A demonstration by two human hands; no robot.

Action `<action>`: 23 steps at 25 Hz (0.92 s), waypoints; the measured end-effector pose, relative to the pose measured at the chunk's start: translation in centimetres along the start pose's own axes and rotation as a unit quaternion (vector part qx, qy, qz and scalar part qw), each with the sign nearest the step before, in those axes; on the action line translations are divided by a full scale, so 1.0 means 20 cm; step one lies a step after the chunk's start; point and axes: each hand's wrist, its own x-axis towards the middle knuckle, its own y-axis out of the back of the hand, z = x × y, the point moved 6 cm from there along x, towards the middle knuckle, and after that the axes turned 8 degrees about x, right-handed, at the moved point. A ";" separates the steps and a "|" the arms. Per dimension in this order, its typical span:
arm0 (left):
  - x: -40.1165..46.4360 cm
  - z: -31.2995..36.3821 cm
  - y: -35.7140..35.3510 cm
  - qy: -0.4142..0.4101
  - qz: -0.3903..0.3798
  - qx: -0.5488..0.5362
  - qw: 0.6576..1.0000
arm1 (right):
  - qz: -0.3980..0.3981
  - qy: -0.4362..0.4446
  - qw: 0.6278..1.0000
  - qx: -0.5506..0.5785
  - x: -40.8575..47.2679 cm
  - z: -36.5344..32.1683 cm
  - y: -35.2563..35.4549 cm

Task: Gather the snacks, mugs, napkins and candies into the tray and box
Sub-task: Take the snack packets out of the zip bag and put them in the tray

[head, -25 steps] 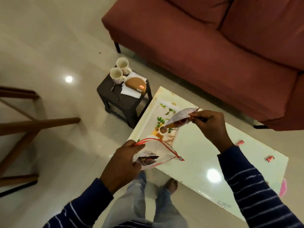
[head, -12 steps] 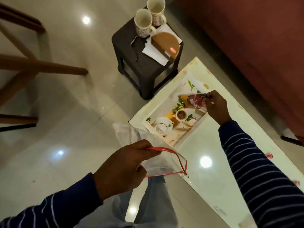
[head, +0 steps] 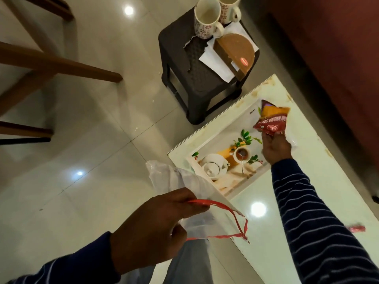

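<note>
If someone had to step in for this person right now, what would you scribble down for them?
Left hand: grips a clear zip bag beside the table.
Right hand: holds a red and orange snack packet at the far end of the printed tray.
Done: the packet has reached the tray; nothing else is in it.
Left: two mugs, napkins and brown box sit on the dark stool; one red candy lies on the white table.

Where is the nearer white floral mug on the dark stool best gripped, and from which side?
Probably by its loop handle, approached from the right. The white floral mug stands upright on the dark plastic stool, its handle pointing right toward the half-round brown box. The second mug crowds its far side, so a grip round the body looks tighter.
</note>
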 end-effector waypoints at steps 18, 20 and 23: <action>0.19 0.00 -0.01 0.008 0.022 -0.019 1.000 | -0.014 0.237 0.932 -0.272 0.27 -0.15 0.15; 0.22 0.01 -0.02 -0.001 0.019 -0.010 1.000 | -0.058 0.242 0.903 -0.351 0.39 -0.28 0.15; 0.25 0.03 -0.02 0.003 0.027 0.002 1.000 | -0.073 0.276 0.850 -0.442 0.50 -0.47 0.01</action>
